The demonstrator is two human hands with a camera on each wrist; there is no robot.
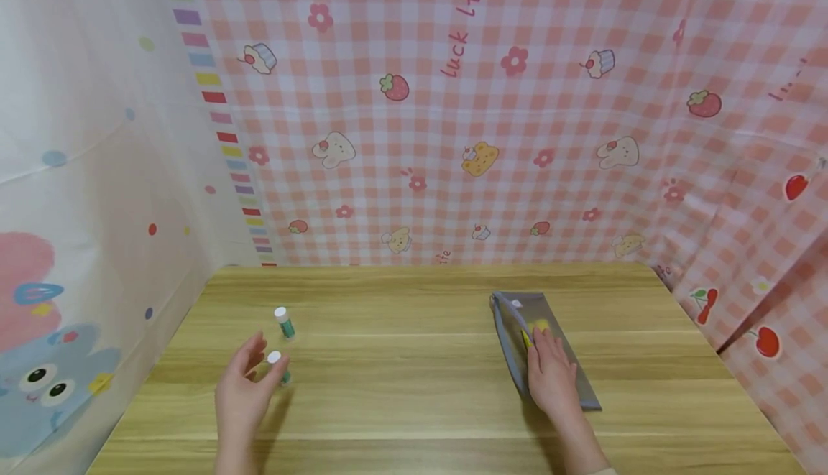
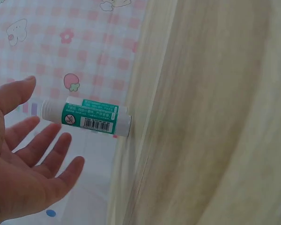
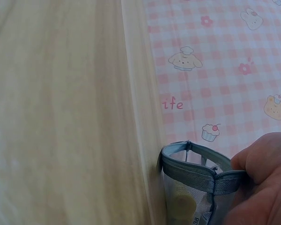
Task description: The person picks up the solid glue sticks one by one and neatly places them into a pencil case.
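Two glue sticks with white caps and green labels stand upright at the left of the table. My left hand (image 1: 244, 391) is at the nearer glue stick (image 1: 274, 358), its thumb overlapping it in the head view. The left wrist view shows those fingers spread and relaxed, apart from the glue stick (image 2: 89, 123). Behind stands the other glue stick (image 1: 284, 323). On the right lies a grey mesh zipper pouch (image 1: 578, 381), its mouth gaping. My right hand (image 1: 553, 378) grips the pouch's rim (image 3: 189, 171). Something yellow (image 3: 182, 206) shows through the mesh.
The wooden table (image 1: 388, 389) reaches back to a pink checked cloth (image 1: 420, 123) hanging behind it. A white cloth (image 1: 129, 173) with cartoon prints hangs along the left side, and more checked cloth hangs on the right.
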